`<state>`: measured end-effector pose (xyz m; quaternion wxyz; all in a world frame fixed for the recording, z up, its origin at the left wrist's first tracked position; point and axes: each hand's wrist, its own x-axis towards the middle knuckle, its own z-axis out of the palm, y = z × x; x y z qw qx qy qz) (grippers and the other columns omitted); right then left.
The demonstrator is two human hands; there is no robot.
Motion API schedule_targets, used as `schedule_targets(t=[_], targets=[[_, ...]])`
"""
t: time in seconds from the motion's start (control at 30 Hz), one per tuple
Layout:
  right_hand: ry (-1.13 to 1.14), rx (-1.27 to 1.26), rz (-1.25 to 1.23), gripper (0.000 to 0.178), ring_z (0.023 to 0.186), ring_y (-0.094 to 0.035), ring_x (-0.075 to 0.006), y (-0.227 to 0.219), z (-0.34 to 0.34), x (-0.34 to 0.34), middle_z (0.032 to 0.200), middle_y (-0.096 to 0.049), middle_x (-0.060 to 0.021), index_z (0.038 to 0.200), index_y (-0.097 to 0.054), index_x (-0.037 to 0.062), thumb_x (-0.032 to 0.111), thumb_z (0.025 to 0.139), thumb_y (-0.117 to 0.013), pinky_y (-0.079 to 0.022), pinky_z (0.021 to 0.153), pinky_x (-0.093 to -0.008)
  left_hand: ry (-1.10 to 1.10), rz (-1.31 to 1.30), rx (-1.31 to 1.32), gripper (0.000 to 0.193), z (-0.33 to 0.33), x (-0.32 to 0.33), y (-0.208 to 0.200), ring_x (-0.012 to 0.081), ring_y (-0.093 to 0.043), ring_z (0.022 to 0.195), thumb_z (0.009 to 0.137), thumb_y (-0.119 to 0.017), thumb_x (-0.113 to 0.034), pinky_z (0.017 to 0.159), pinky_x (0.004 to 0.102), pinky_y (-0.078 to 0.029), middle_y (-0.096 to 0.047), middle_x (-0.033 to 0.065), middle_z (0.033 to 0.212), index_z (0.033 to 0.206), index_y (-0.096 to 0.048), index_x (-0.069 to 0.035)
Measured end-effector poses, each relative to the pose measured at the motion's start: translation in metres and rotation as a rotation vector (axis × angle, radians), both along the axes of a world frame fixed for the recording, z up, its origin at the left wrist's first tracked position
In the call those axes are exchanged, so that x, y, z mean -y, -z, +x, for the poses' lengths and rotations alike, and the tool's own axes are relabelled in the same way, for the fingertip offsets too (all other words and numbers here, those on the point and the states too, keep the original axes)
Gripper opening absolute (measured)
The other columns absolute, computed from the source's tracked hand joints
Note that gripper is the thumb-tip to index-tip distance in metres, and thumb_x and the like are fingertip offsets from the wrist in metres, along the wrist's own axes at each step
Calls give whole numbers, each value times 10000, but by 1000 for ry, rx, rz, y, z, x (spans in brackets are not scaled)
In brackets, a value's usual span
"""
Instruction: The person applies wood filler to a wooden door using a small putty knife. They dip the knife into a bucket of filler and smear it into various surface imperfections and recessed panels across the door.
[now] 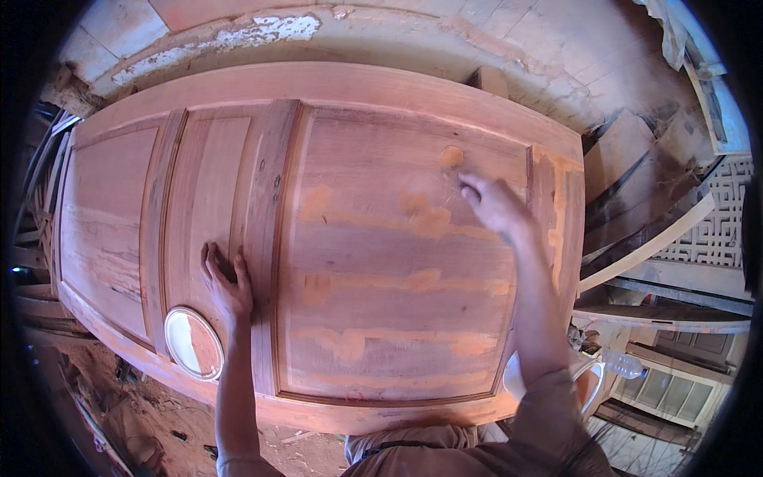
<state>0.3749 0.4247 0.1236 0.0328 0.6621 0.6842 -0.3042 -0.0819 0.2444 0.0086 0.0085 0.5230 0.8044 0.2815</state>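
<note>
Your right hand curls nearest the round orange-tan patch, just off its fingertips toward eleven o'clock; I cannot tell whether it pinches anything. Your left hand, fingers spread, empty, rests on the wooden panel door, which runs nine-to-three.

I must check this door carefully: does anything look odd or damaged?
Yes: uneven orange patches streak the large panel of the door, so its colour looks blotchy. A round orange spot lies just beyond the right hand.
</note>
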Motion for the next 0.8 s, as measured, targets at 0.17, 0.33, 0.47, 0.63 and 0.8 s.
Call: schedule_targets(t=[0.17,0.33,0.47,0.63,0.8], targets=[[-508,5,225,335,1088,-657,-348,7,15,-77,1171,-712,-106,1308,-634,140,225,995,-550,-523,943,-465,6,9,32,561,4,-4,1,415,-420,1370,969,-611,-319,1136,502,-336,-449,232,1474,1415,-472,-9],[-629,236,-11,348,1120,-648,-313,-11,5,-88,1219,-700,-72,1312,-640,203,263,974,-579,-534,935,-458,14,19,28,567,-3,2,4,418,-413,1378,978,-608,-330,1137,502,-332,-446,233,1478,1417,-470,1],[-666,229,-42,361,1076,-671,-315,-5,46,-99,1154,-725,-78,1325,-636,223,255,971,-570,-538,930,-451,3,0,33,573,-2,3,4,417,-408,1384,979,-607,-338,1141,501,-330,-444,234,1479,1420,-468,1],[-600,302,-171,389,1032,-692,-333,-11,97,-85,1143,-723,-140,1364,-604,174,271,991,-550,-548,898,-435,14,16,37,579,2,-2,4,413,-409,1384,963,-626,-328,1144,505,-333,-446,231,1479,1417,-471,-4],[-40,-116,439,387,677,-684,-394,47,27,-29,924,-706,-245,1384,-568,124,253,1026,-493,-556,634,-495,2,-2,14,586,-3,3,3,413,-412,1381,953,-635,-323,1141,503,-338,-445,230,1477,1420,-470,-10]])
